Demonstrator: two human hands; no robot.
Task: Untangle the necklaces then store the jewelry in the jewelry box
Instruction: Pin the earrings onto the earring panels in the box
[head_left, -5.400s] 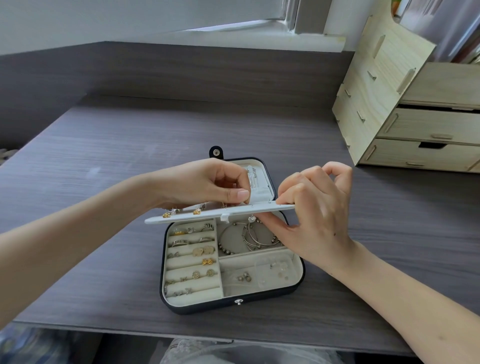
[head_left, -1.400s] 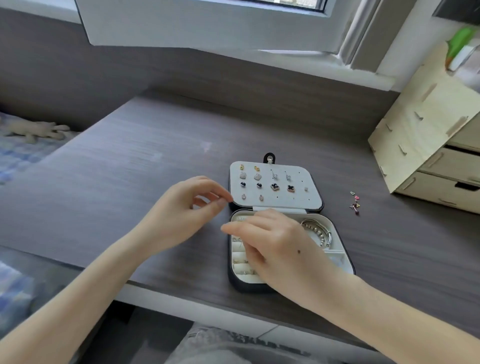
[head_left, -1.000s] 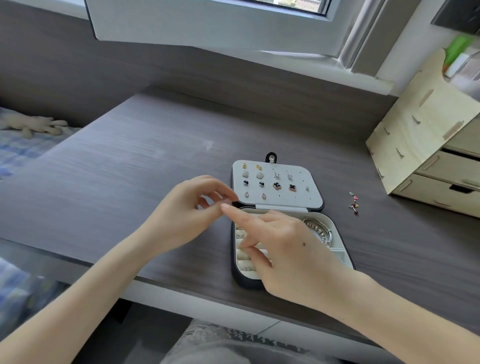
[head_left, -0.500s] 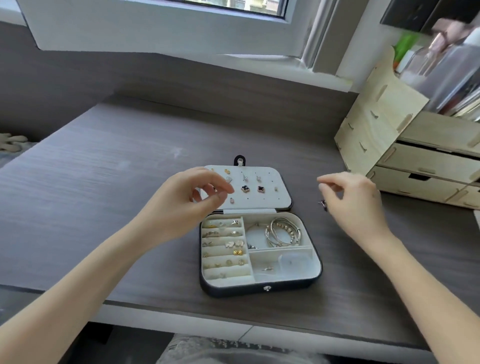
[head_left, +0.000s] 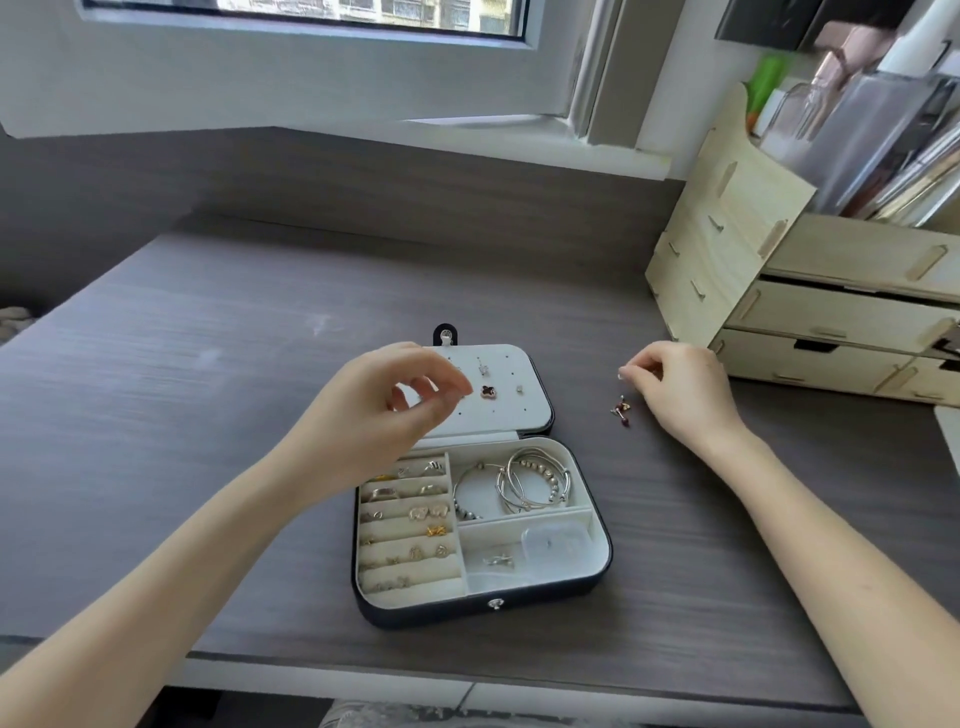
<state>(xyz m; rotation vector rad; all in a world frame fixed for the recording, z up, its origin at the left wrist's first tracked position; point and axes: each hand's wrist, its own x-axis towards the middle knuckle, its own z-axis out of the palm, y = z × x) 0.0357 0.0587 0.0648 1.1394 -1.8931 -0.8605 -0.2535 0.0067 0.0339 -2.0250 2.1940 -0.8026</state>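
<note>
The black jewelry box lies open in the middle of the desk. Its lid panel carries stud earrings. Bracelets fill the upper right compartment, and rings and earrings sit in the left rolls. My left hand hovers over the left of the lid with thumb and fingers curled close together; I cannot tell if it holds anything. Right of the box, my right hand pinches a tiny silvery piece at its fingertips. It is just above a few small red and silver pieces loose on the desk.
A light wooden drawer organizer stands at the back right, close behind my right hand. A clear plastic bag lies in the box's lower right compartment. The desk's front edge runs just below the box. An open window sash overhangs the back.
The earring panel both hands were holding now lies flat in the lid. My right hand left the box and moved right to the loose pieces. My left hand stayed over the lid.
</note>
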